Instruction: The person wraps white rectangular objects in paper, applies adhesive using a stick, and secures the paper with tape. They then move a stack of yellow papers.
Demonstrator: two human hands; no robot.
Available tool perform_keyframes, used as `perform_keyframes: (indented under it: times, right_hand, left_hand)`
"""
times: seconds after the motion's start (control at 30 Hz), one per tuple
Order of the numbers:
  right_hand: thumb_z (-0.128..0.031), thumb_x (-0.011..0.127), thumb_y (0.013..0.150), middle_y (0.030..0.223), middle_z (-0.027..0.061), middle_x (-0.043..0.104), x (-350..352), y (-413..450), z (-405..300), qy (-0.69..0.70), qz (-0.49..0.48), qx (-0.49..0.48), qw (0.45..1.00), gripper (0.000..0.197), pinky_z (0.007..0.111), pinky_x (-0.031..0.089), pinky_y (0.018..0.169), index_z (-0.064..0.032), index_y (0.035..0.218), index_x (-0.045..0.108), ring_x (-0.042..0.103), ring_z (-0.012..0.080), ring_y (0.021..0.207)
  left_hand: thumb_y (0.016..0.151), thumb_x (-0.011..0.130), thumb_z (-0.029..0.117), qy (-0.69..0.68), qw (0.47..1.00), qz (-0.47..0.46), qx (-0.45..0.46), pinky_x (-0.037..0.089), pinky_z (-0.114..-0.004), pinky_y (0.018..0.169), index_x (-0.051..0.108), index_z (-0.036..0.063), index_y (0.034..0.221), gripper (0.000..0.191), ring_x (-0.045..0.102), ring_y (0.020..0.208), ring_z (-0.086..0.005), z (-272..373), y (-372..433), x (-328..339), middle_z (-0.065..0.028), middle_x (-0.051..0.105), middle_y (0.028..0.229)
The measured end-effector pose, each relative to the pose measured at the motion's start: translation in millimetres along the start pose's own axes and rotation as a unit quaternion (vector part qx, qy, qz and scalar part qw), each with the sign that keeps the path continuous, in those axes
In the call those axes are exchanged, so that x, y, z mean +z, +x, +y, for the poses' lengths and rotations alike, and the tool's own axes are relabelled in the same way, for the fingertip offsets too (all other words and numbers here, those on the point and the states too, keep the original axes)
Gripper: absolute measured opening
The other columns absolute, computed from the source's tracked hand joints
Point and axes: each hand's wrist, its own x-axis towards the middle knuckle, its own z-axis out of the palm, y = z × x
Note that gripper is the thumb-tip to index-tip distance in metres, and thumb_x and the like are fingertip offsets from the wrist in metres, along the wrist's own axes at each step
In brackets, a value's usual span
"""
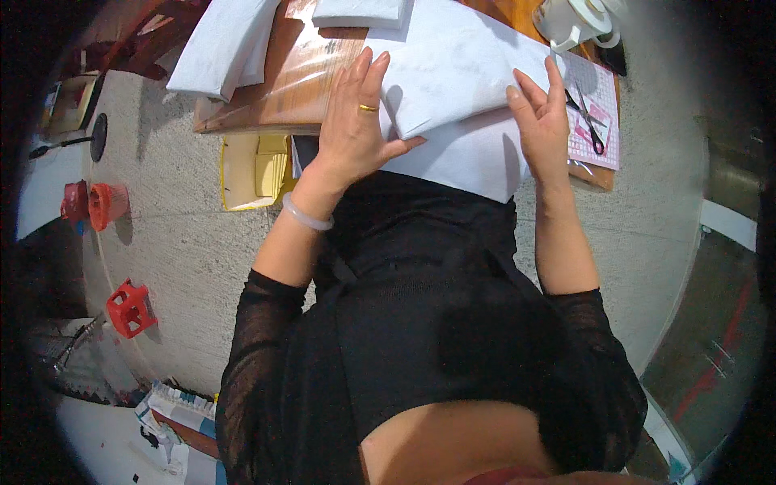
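Note:
In front of me a flat, white wrapped bundle (pixel 448 91), paper or cloth, lies at a slant on a larger white sheet (pixel 461 145). The sheet's near corner hangs over the table edge toward my lap. My left hand (pixel 359 118) is at the bundle's left corner, fingers stretched out and thumb apart, pointing across that corner. At the right end is my right hand (pixel 541 115), its fingers spread and the thumb tip at the bundle's near edge; whether it touches is hard to tell. Neither hand grips anything.
The wooden table (pixel 297 73) has a clear plastic cover. Another white wrapped block (pixel 224 42) overhangs its left edge; a white block (pixel 361 12) lies farther back. Black-handled scissors (pixel 587 118) rest on a pink grid mat (pixel 597 91) below a white lidded pot (pixel 573 24). A yellow-edged bin (pixel 248 173) stands below.

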Motion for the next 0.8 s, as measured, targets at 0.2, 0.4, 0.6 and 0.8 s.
perform_keyframes:
  times: [0.2,0.4,0.6,0.8]
  right_hand:
    - [-0.009,0.070,0.078,0.107,0.0080,0.065,-6.9,-4.9,-0.8,-0.305,0.033,-0.248,0.919,0.057,0.037,0.045,0.090,-0.0035,0.131,0.050,0.058,0.0250,0.099]
    - [-0.001,0.071,0.071,0.086,0.0061,0.064,18.8,6.6,-14.6,-0.294,-0.192,-0.391,0.850,0.051,0.034,0.047,0.075,-0.0084,0.121,0.060,0.058,0.0248,0.084]
    - [-0.004,0.072,0.070,0.084,0.0043,0.062,29.8,13.5,-7.8,-0.308,-0.236,-0.423,0.819,0.052,0.036,0.047,0.076,-0.0092,0.121,0.061,0.058,0.0241,0.083]
    - [-0.008,0.072,0.072,0.085,0.0031,0.063,38.1,19.0,-10.7,-0.309,-0.235,-0.468,0.794,0.050,0.036,0.047,0.077,-0.0084,0.120,0.060,0.058,0.0235,0.083]
  left_hand:
    - [0.065,0.083,0.018,-0.015,0.998,0.057,0.008,0.040,-0.044,0.099,0.060,0.0083,0.102,0.044,0.048,0.118,-0.0344,19.2,-8.6,-5.5,-0.0132,0.055,0.119]
    - [0.065,0.078,0.007,0.049,0.996,0.071,0.004,0.043,-0.039,0.086,0.063,0.0090,0.081,0.022,0.057,0.093,-0.0246,33.0,-9.7,0.8,-0.0034,0.062,0.090]
    - [0.064,0.078,0.007,0.093,0.994,0.059,-0.005,0.043,-0.040,0.087,0.063,0.0087,0.082,0.023,0.057,0.090,-0.0235,40.4,-6.4,-3.1,-0.0034,0.062,0.089]
    - [0.068,0.074,0.012,0.145,0.989,0.004,0.002,0.042,-0.042,0.091,0.063,0.0091,0.081,0.018,0.057,0.089,-0.0220,46.2,3.6,-11.7,-0.0023,0.061,0.087]
